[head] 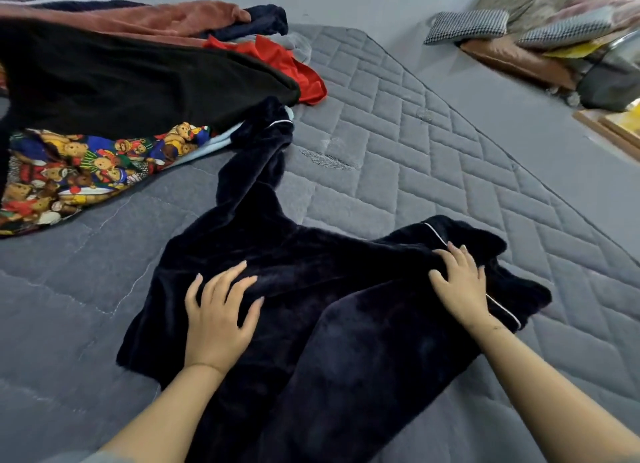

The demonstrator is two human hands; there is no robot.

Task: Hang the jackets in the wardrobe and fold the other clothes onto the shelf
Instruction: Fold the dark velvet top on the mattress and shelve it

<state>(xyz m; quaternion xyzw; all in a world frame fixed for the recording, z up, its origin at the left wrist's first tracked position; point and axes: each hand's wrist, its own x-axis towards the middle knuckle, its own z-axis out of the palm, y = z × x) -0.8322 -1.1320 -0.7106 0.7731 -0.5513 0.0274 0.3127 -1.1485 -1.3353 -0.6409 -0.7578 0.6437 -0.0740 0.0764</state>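
From the head camera, two bare hands are down on one dark navy plush garment [311, 324] spread across the grey quilted mattress [433, 158]. The left hand [220, 317] lies flat on the cloth with its fingers spread and nearly straight, pressing rather than gripping. The right hand [462, 282] rests on the garment's far right part, fingers slightly bent over a fold near a thin white piping line [502, 307]; it seems to press the fabric more than pinch it, though I can't tell for sure.

The navy garment is thick and fleecy, almost black, rumpled, with one long sleeve [256, 158] stretching away toward the pile at the upper left. White piping shows in three places: by the right hand, at the top right edge, and at the sleeve's end.

In that pile I count five more pieces: one large black garment [121, 82], one teddy-bear print cloth [86, 172] just beneath it, one red piece [287, 64], one brownish-pink fleece [156, 17], and one dark navy item [256, 21] behind that.

Off the mattress at the upper right, two houndstooth cushions [467, 26] sit among other heaped bedding on the grey floor [381, 2].
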